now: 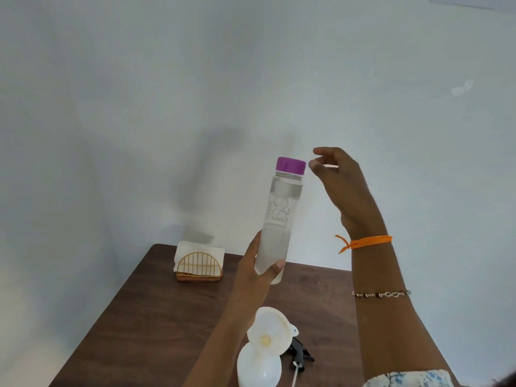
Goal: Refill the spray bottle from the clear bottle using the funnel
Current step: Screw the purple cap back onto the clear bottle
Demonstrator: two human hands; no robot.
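The person holds the clear bottle point(279, 219) up in the air above the table point(156, 308), almost upright and leaning a little. The left hand point(255, 270) grips it near the bottom, the fingers curled round the back and the thumb pressed on the front. The purple cap point(291, 165) is on the bottle. The right hand point(333, 174) is just beside the cap, its fingers loosely bent and a little apart, holding nothing; I cannot tell if a fingertip already touches the cap.

Below, close to the person, the white spray bottle point(259, 367) stands on the table with the funnel point(269, 329) sitting in its neck, tilted a little to one side. The black spray head point(300, 353) with its thin tube lies on the table just beside it. At the far end there is a napkin holder point(199, 265) with white napkins.

So the step in hand, I think, is to take off the cap. To do it well, the right hand should close thumb and fingers fully round the cap and turn it, while the left hand holds firm and keeps the bottle upright, because the bottle looks nearly full. A grip so low gives little control at the top; a hold nearer the middle would be steadier, also for pouring later. The funnel looks not very stable, so it is better to straighten it before pouring, and to pour slowly into its middle.
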